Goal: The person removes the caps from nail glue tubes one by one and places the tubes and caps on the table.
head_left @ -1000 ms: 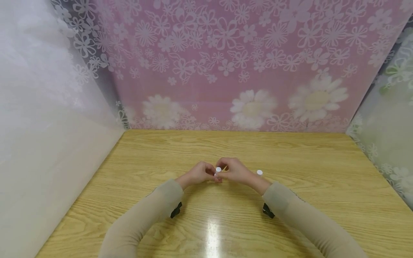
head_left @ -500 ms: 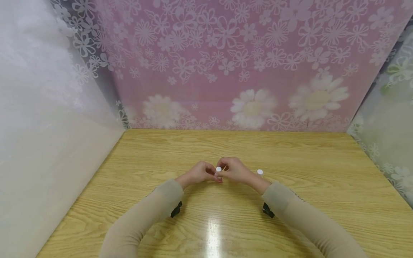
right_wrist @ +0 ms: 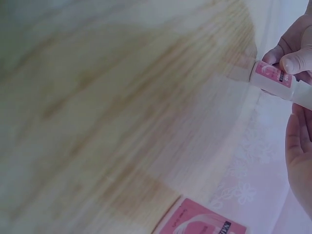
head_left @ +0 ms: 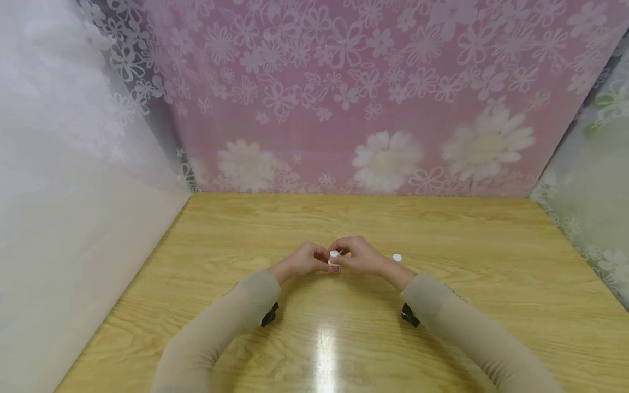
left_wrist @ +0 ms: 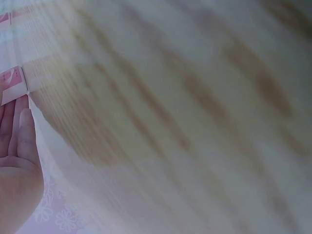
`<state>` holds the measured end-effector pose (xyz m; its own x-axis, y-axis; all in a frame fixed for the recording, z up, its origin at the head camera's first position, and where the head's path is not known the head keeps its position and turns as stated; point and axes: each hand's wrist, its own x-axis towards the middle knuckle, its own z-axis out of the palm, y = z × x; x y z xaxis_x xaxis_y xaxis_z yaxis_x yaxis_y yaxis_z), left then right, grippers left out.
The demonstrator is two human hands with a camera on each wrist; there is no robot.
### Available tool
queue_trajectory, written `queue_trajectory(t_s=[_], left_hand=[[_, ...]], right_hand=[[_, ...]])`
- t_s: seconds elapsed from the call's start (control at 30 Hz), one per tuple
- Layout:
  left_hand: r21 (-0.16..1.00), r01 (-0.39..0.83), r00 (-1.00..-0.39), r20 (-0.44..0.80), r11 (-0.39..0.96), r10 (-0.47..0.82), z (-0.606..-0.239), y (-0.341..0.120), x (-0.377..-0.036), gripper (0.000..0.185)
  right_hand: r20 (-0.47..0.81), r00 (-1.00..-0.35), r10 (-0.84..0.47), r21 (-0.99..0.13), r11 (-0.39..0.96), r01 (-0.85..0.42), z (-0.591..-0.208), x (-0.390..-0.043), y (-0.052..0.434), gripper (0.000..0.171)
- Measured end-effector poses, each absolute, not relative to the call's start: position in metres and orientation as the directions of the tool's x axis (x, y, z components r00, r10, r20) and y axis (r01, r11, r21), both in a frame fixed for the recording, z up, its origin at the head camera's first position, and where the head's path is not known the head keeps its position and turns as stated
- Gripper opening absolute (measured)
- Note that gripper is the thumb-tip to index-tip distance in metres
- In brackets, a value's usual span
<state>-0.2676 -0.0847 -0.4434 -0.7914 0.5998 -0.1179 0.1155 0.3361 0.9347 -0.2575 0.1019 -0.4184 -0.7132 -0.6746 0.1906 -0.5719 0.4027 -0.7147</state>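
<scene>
A small white bottle with a pink label (right_wrist: 273,80) stands between the two hands, near the middle of the table. My left hand (head_left: 304,258) holds its body from the left, with the thumb on the label in the right wrist view. From the other side my right hand (head_left: 361,256) pinches the bottle's white cap (head_left: 334,254) between thumb and fingers. The cap sits in line with the bottle's neck; whether it is loose I cannot tell. Part of the label shows below the hands in the head view. The left wrist view catches only the label's corner (left_wrist: 13,82).
A second bottle with a pink label (right_wrist: 202,219) stands on the wooden table (head_left: 245,218) behind my right wrist. Only its white cap (head_left: 397,257) shows from the head. Pink flowered sheeting (head_left: 304,125) rises at the table's back, with pale sheeting (head_left: 88,180) on the left.
The head view has shifted slightly. More of the held bottle's pink label shows, as fingers have moved off its front. Both hands stay at the bottle.
</scene>
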Motion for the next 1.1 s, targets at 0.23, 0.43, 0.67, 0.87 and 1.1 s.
queue_trajectory(t_s=[0.23,0.43,0.67,0.87,1.1], left_hand=[[0.911,0.139,-0.801,-0.126,0.388,0.585,-0.4383,-0.0856,-0.2682,0.015],[0.908,0.151,-0.802,-0.119,0.392,0.585,-0.436,-0.085,-0.266,0.014],[0.915,0.141,-0.796,-0.121,0.377,0.592,-0.4384,-0.0847,-0.2638,0.015],[0.925,0.115,-0.793,-0.134,0.362,0.594,-0.4411,-0.0846,-0.2654,0.015],[0.922,0.126,-0.793,-0.128,0.366,0.595,-0.4417,-0.0844,-0.2659,0.015]], right_hand=[[0.194,-0.722,-0.664,-0.715,0.409,-0.568,-0.4187,-0.2599,0.1018,0.017],[0.188,-0.78,-0.596,-0.74,0.436,-0.512,-0.4186,-0.2586,0.1019,0.013],[0.18,-0.774,-0.606,-0.757,0.418,-0.503,-0.421,-0.2579,0.1023,0.012],[0.218,-0.731,-0.646,-0.742,0.377,-0.554,-0.4246,-0.2604,0.1023,0.008],[0.241,-0.687,-0.686,-0.707,0.361,-0.608,-0.4251,-0.2615,0.1044,0.009]])
